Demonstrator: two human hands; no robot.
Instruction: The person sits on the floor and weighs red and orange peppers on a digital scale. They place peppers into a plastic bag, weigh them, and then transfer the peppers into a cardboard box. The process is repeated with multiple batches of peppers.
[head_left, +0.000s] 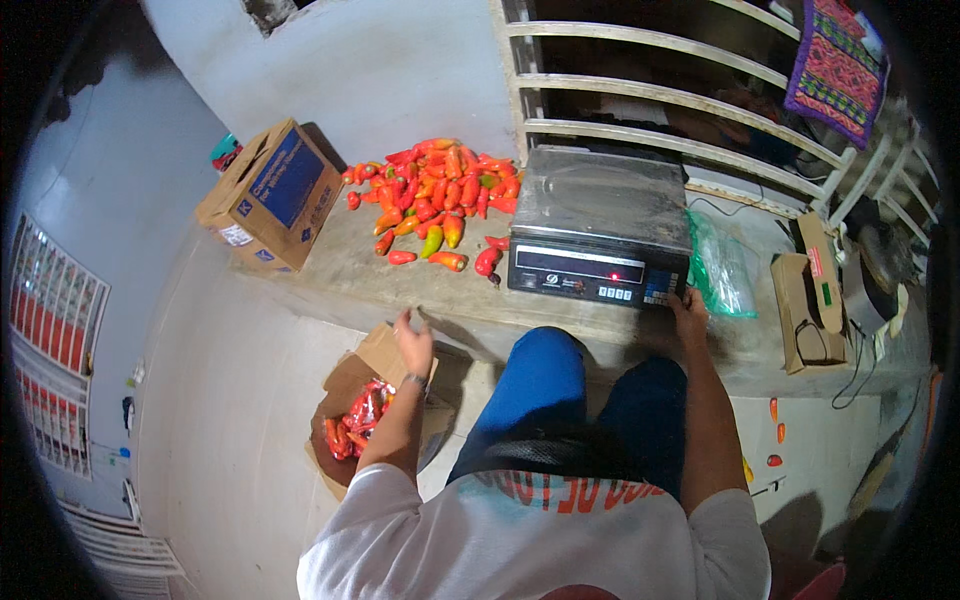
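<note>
My right hand is at the front right corner of a digital weighing scale, its fingertips by the keypad. The scale's metal pan holds nothing, and a red light glows on its front panel. My left hand is by the raised flap of an open cardboard box, fingers apart and nothing visible in them. Inside that box lie red peppers and a clear plastic bag of peppers. A heap of red, orange and green peppers is spread on the concrete ledge, left of the scale.
A taller cardboard box stands at the ledge's left end. Right of the scale are green and clear plastic bags and a small open carton with cables nearby. White bars rise behind. Loose peppers lie at the lower right.
</note>
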